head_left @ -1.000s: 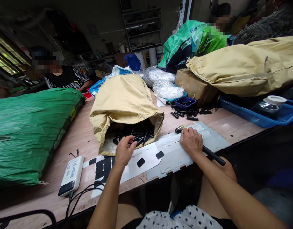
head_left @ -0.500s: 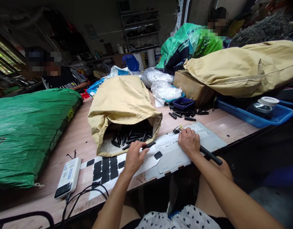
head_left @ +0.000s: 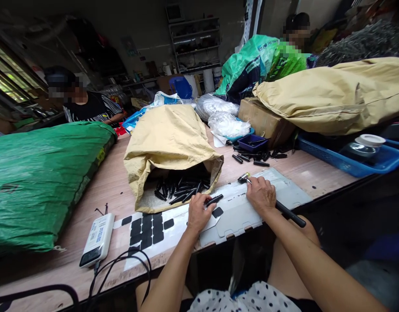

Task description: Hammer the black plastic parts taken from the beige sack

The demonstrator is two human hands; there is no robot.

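My left hand (head_left: 199, 211) is closed on a short black tube (head_left: 214, 199), pinched between thumb and fingers just above the grey board (head_left: 233, 210). Beside it lies the mouth of a tan sack (head_left: 170, 138), with many black tubes (head_left: 183, 190) spilling inside. My right hand (head_left: 260, 194) grips what looks like a small hammer, its black handle (head_left: 290, 214) pointing back toward me. The metal head with a yellowish end (head_left: 243, 177) rests near the board's far edge. A single black sticker (head_left: 218, 212) sits close to my left hand.
A sheet of black stickers (head_left: 147, 229) and a white power bank (head_left: 98, 239) with cables lie to the left. A green sack (head_left: 40, 182) stands farther left. More black tubes, a purple tray (head_left: 251, 143) and a blue basket (head_left: 342, 158) are at right. Two people sit beyond.
My left hand has shifted to the right with the black tube, away from the sack mouth and over the board. My right hand stays in about the same place with the hammer.
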